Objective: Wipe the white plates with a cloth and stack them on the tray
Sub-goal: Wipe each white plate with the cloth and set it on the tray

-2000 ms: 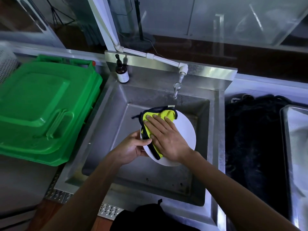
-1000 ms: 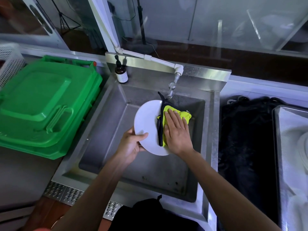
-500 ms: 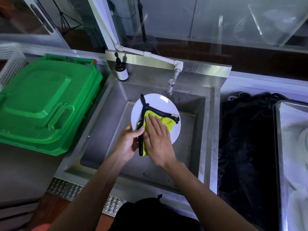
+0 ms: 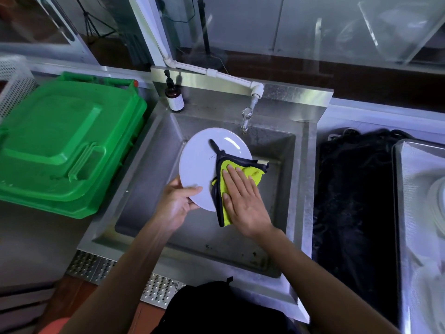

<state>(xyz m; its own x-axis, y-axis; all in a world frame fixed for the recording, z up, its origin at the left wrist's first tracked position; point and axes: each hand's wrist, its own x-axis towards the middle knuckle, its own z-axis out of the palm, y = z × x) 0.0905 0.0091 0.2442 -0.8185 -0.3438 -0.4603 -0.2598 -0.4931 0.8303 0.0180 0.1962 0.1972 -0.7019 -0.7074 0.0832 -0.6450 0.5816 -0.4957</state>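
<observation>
Plates are the work item, yet the largest object in view is the green plastic bin lid (image 4: 65, 145), lying flat left of the basin. Next in size: stainless sink (image 4: 154, 179), rectangular, with a white pipe and faucet (image 4: 246, 118) over its back wall. Right of the sink: a dark black mass (image 4: 356, 201) on the counter, material not identifiable. Far right: metal tray (image 4: 399, 213), rim visible, with a stack of white plates (image 4: 437, 208) at the frame edge, only partly in view.

White plate (image 4: 199, 165): held over the sink basin, tilted, face toward the camera, below the faucet. Left hand (image 4: 174, 204) grips its lower left rim, thumb curled onto the face, fingers behind. Right hand (image 4: 243, 196): fingers straight, flat, pressing the yellow cloth (image 4: 250, 173) against the plate's right side. Cloth has dark edging; a dark loop of it lies across the plate's centre, and its lower corner hangs past the rim.

Smallest: brown pump bottle (image 4: 174, 97), upright on the sink's back left corner. White mesh basket (image 4: 14, 83) at far left edge, partly cut off.
</observation>
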